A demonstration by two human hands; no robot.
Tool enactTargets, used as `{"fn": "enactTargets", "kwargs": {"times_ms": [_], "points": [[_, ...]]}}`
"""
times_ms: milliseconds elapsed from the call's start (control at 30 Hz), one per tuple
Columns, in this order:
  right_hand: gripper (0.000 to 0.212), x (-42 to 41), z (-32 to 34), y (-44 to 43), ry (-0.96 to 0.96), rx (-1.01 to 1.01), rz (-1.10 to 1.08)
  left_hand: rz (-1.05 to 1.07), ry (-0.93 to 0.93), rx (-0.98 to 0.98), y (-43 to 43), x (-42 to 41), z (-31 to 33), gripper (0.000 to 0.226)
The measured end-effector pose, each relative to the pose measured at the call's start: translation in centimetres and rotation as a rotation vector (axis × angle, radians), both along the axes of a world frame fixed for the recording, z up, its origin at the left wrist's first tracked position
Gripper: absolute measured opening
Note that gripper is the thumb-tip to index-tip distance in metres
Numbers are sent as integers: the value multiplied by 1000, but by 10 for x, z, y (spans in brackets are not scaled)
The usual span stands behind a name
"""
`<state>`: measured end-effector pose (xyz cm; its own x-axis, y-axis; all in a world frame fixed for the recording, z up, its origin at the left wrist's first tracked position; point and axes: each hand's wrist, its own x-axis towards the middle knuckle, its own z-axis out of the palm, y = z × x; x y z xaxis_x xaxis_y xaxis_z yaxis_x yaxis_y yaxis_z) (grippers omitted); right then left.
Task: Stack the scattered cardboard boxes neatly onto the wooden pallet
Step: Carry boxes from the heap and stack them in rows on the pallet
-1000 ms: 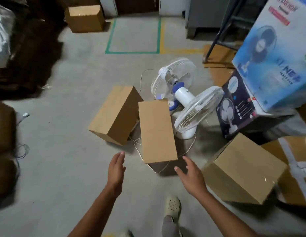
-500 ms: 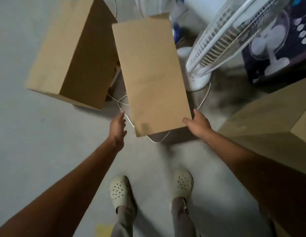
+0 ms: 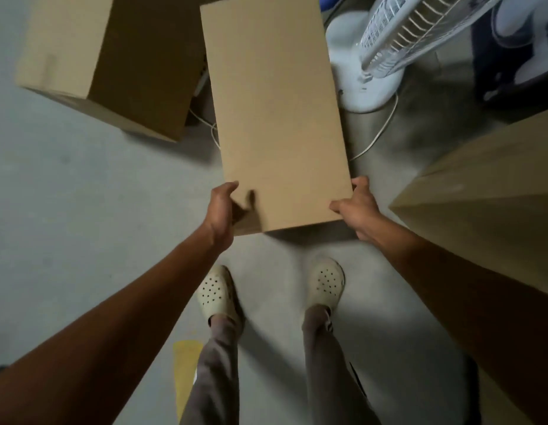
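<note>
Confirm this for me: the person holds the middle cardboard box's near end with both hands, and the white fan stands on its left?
Not quite. The head view shows the white fan on the right of the middle cardboard box, not its left. The left hand and right hand do hold its near end.

The one camera sits on my head and looks steeply down and a little forward at the concrete floor [image 3: 82,216]. My clogs [image 3: 216,294] lie low in the middle, and my forearms run up from the two lower corners to my left hand [image 3: 220,210] and right hand [image 3: 355,207] at mid-frame. It is close in: the cardboard box [image 3: 275,111] I hold fills the upper middle, while the wide lens cuts a second box [image 3: 98,56] at far left, a third box [image 3: 481,194] at right and the fan [image 3: 358,72] at far right.
</note>
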<state>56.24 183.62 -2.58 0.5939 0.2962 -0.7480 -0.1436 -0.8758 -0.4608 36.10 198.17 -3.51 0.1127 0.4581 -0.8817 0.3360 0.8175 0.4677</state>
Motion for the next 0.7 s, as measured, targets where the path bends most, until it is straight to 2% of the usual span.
{"fn": "enactTargets", "kwargs": {"times_ms": [33, 133, 233, 333, 367, 500, 633, 700], "points": [[51, -11, 7, -10, 30, -8, 21, 17, 26, -6, -12, -13, 4, 23], [50, -38, 33, -37, 70, -8, 81, 51, 77, -26, -48, -48, 20, 49], [53, -60, 69, -51, 92, 6, 159, 108, 118, -64, -74, -80, 36, 64], [66, -80, 110, -54, 5, 85, 285, 120, 158, -32, -92, -106, 51, 91], [68, -86, 126, -52, -28, 104, 341, 110, 178, -21, -97, -112, 64, 90], [72, -112, 196, -24, -168, 160, 565, -5, 239, 38, -107, -132, 133, 56], [80, -144, 253, 19, -299, 126, 765, -24, 211, -15, -117, -162, 173, 69], [73, -160, 270, 40, -340, 118, 899, 49, 154, -102, -112, -173, 201, 54]]}}
